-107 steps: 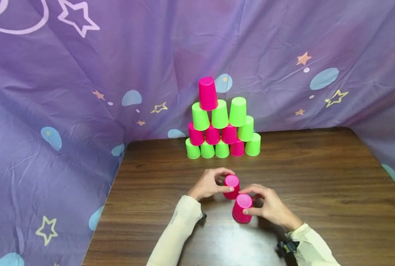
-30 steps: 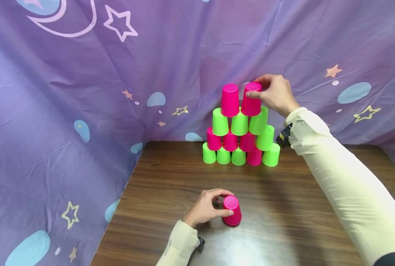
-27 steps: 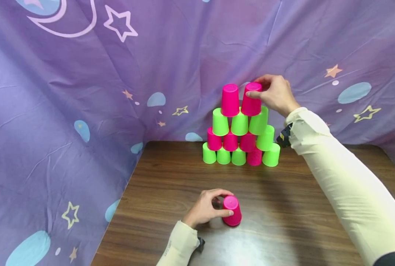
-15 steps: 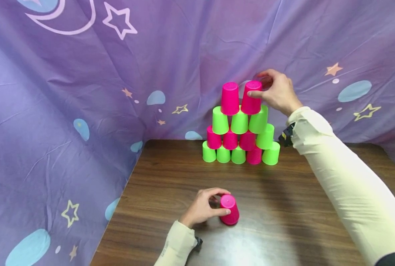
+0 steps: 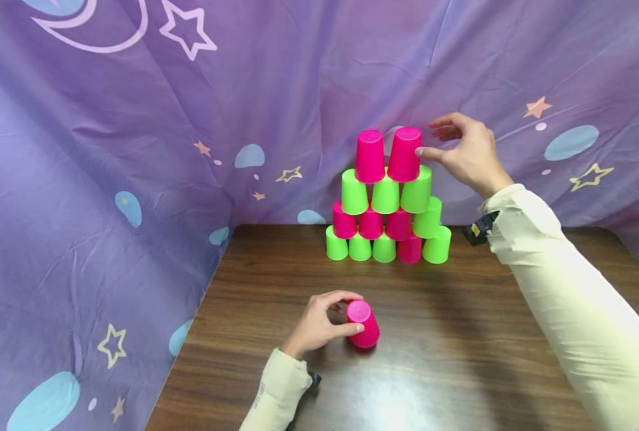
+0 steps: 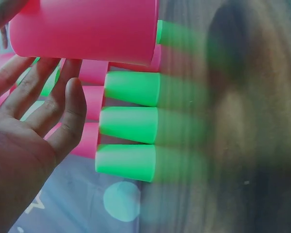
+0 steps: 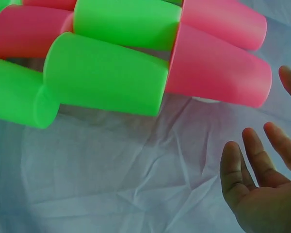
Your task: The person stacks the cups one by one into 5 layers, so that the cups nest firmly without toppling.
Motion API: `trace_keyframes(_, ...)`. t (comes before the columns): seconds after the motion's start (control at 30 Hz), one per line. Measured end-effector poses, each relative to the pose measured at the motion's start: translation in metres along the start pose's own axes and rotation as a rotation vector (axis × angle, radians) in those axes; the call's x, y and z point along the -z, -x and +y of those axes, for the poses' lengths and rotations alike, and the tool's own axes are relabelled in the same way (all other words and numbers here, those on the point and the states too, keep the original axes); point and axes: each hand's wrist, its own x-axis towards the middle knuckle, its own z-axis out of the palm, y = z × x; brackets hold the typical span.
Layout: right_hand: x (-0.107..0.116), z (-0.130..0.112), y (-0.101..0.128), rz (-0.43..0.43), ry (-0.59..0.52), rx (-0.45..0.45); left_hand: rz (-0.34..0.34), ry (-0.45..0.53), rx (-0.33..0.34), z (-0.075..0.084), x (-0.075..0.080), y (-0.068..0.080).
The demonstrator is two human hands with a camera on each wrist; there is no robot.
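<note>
My left hand [image 5: 316,323] grips an upside-down pink cup [image 5: 365,328] between thumb and fingers, low over the front of the table. In the left wrist view that pink cup [image 6: 82,29] spans the top, with the stacked cups behind it. A pyramid of upside-down green and pink cups stands at the back. On its top tier are two pink cups, a left one [image 5: 370,157] and a right one [image 5: 405,154]. Just right of the latter my right hand [image 5: 470,149] is spread, holding nothing. The right wrist view shows its fingers [image 7: 257,165] apart from the right pink cup [image 7: 220,68].
Under the top tier sit three green cups, such as the right green cup [image 5: 416,190], then a row of pink cups ending in a green one [image 5: 428,218]. The bottom row rests on the wooden table [image 5: 276,263]. A purple patterned cloth [image 5: 276,78] hangs close behind.
The right hand carried a pink cup from the table to the top tier's right side, then let go and drew back rightward. The left hand, with its pink cup, has lately moved slightly left and farther away.
</note>
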Motion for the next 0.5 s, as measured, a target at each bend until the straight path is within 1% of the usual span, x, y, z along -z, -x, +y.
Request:
trace_keyframes(0.17,0.007,0.011,0.014,0.051,-0.009,0.008,0.006,-0.013,-0.036,0.005,0.007,-0.008)
trace_keyframes(0.33,0.011,0.028,0.036,0.098,-0.099,0.007,-0.028,-0.05,-0.073,0.016,0.016,-0.022)
trace_keyframes(0.43,0.009,0.041,0.052,0.084,-0.141,-0.002,-0.049,-0.076,-0.109,0.024,0.025,-0.033)
trace_keyframes(0.5,0.005,0.051,0.064,0.062,-0.131,0.001,-0.062,-0.092,-0.135,0.03,0.031,-0.042)
